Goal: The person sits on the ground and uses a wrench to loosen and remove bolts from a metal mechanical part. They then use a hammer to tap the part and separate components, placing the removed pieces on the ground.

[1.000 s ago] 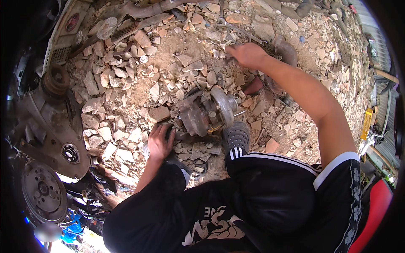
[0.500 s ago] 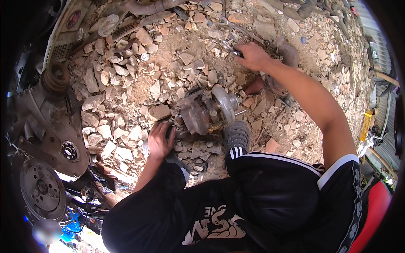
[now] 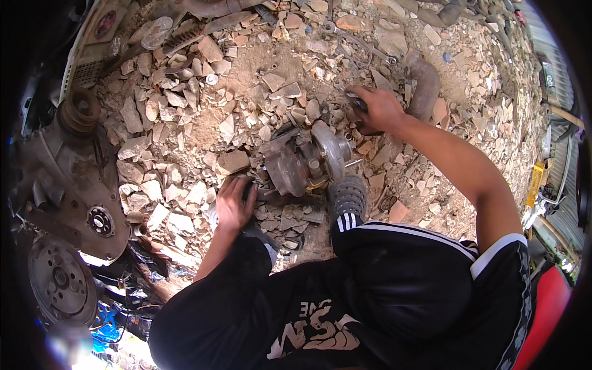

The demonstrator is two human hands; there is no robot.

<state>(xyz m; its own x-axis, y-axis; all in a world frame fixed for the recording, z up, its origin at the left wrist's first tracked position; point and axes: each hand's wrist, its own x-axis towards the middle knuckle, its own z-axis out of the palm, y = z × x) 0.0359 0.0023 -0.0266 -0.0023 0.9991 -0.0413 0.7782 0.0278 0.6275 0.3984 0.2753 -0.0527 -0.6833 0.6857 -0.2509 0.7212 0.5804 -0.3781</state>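
A rusty turbocharger (image 3: 290, 166) with a pale cast housing (image 3: 333, 151) lies on the rubble between my hands, just beyond my grey perforated shoe (image 3: 346, 197). To its lower left, my left hand (image 3: 235, 202) has curved fingers over a dark object at ground level, too hidden to name. Up and right of the turbocharger, my right hand (image 3: 377, 108) is closed on a small dark-handled metal tool (image 3: 356, 98). A rusty elbow pipe (image 3: 424, 83) lies beyond that hand, with wrenches (image 3: 364, 46) farther off.
Large dirty engine parts stand at left: a plate housing (image 3: 80, 191), a round pulley (image 3: 60, 277) and a rusty cylindrical part (image 3: 80, 110). A grille panel (image 3: 98, 37) edges the upper left. Broken stones (image 3: 172, 185) cover the ground. Corrugated sheeting (image 3: 564, 197) lines the right.
My right hand has lifted the tool from the stones near the wrenches and moved it down and slightly right, nearer the turbocharger. My left hand stays where it was.
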